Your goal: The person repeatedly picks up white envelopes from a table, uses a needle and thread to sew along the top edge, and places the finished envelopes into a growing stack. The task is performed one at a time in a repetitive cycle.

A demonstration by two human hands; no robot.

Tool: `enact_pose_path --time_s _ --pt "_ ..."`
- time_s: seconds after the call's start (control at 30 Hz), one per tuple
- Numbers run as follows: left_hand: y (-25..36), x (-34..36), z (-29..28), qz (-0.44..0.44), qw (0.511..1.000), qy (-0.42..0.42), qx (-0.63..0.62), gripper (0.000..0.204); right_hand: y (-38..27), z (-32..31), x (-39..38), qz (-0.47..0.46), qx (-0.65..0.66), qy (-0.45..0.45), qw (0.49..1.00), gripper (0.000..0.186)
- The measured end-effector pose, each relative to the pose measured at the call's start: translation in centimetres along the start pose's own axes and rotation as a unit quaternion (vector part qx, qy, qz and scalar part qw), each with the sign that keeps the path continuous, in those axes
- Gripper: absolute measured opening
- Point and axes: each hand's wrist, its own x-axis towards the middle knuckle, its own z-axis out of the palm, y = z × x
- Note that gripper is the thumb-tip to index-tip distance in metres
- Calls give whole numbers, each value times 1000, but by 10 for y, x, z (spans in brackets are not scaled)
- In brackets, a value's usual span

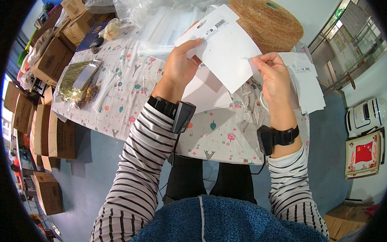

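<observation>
Far left, brown boxes (55, 61) standing beside the bench (123, 112); a clear-wrapped packet (72, 81) is lying on its left part. Left hand (181, 64) is gripping a white card (230, 54) between thumb and fingers, above the bench. Brown roll (269, 25) resting behind. Right hand (272, 74), fingertips together, is pinching a thin wire-like piece (245, 58) by the card's right edge. More white cards (307, 88) are lying rightward.

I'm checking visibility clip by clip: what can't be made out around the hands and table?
- Head view: most of the left hand's fingers, hidden by the white card.
- Head view: the card's far side, turned away from the camera.
- Head view: what the thin piece at the right hand is; too small.
- Head view: part of the brown roll, hidden by the card.
</observation>
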Motion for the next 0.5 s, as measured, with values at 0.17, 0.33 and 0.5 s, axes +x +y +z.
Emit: enact_pose_path --time_s 0.17,0.33,0.5 --pt "4 -1 -3 -26 992 -36 -115 50 0 1 -1 -5 -34 -2 999 15" --pt "6 1 -8 -38 987 -40 -150 46 1 3 -2 -6 -28 -12 1000 15" --pt "8 0 -9 -38 990 -36 -133 52 1 3 -1 -10 -41 -14 999 14"
